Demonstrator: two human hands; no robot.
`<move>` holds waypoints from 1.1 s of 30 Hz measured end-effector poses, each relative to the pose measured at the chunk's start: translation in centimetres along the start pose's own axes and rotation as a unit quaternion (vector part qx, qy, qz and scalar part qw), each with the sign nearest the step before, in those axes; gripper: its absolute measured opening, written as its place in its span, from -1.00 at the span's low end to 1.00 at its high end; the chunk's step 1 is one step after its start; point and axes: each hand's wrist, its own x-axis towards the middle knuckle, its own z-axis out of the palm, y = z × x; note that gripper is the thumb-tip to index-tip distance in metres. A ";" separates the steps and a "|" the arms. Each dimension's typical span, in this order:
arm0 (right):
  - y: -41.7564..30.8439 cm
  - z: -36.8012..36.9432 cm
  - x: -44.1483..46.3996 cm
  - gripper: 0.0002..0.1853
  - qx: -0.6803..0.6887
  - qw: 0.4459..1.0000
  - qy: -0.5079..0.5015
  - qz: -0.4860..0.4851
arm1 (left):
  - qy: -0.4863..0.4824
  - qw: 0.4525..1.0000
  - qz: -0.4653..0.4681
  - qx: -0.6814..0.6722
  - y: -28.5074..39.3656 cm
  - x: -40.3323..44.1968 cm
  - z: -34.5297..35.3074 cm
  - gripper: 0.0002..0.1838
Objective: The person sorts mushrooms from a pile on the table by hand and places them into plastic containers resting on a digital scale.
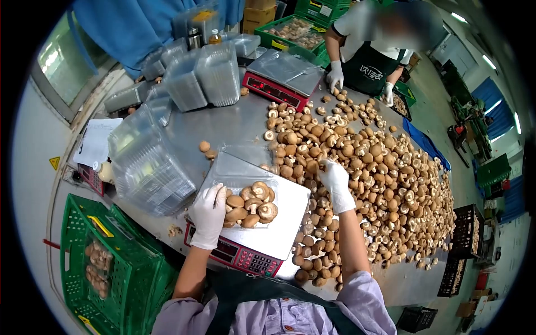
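A clear plastic clamshell container [273,215] stands with its lid up on the white plate of a red digital scale [293,223], with several brown shiitake mushrooms [250,204] inside. My left hand [208,216], in a white glove, has its fingers closed on the container's left rim. Over the left edge of a big heap of shiitake mushrooms [385,178] is my right hand [336,183], also gloved. Its fingers are pinched together at a mushroom, which they partly hide.
Stacked clear containers [151,159] stand at the left, with more stacks [215,72] behind. Beyond a second red scale [285,75], a co-worker's gloved hand [335,76] reaches the heap's far edge. Green crates [106,262] holding packed mushrooms sit at lower left.
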 end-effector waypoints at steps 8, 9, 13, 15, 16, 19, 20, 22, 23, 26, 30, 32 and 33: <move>-0.4 4.3 1.8 -0.69 -0.024 0.998 -0.046 -0.032 | -0.122 0.986 0.101 -0.052 -0.2 -1.8 -2.3 -0.58; 0.0 4.6 1.6 -0.71 0.028 0.999 -0.030 -0.003 | -0.123 0.986 0.093 -0.063 -0.5 -2.2 -2.2 -0.54; 2.3 4.8 1.9 -0.78 0.390 0.913 -0.010 0.124 | -0.107 0.986 0.061 -0.111 -0.7 -2.9 -1.8 -0.47; 2.8 4.4 2.8 -0.69 0.422 0.889 -0.024 0.175 | -0.103 0.986 0.059 -0.119 -0.7 -2.9 -1.6 -0.47; 2.3 4.1 3.2 -0.69 0.422 0.890 -0.024 0.173 | -0.098 0.986 0.061 -0.124 -0.7 -2.7 -1.6 -0.46; -1.3 2.5 4.0 -0.50 0.136 0.984 -0.072 0.092 | -0.077 0.988 0.056 -0.125 -1.0 -2.4 -1.7 -0.53; -1.8 3.4 4.3 -0.47 0.070 0.995 -0.048 0.050 | -0.071 0.988 0.045 -0.131 -1.1 -2.3 -1.8 -0.57; -2.4 4.7 4.8 -0.42 -0.033 0.995 -0.089 0.020 | -0.066 0.989 0.048 -0.123 -1.0 -2.1 -2.1 -0.60; -2.4 5.0 5.3 -0.44 -0.023 0.992 -0.117 0.031 | -0.062 0.990 0.051 -0.118 -0.9 -2.0 -2.3 -0.63; -1.1 5.5 5.6 -0.58 0.075 0.994 -0.045 0.065 | -0.063 0.987 0.035 -0.143 -0.6 -2.0 -2.7 -0.65; -1.5 1.5 1.9 -0.70 0.441 0.883 -0.076 0.142 | -0.049 0.988 0.026 -0.147 -1.0 -2.2 -2.7 -0.66; -2.7 -0.9 -0.8 -0.72 0.569 0.798 -0.114 0.163 | -0.041 0.987 0.023 -0.151 -1.4 -2.2 -2.6 -0.67; -3.1 -1.1 -1.6 -0.72 0.642 0.739 -0.126 0.162 | -0.036 0.987 0.025 -0.155 -1.6 -2.2 -2.6 -0.68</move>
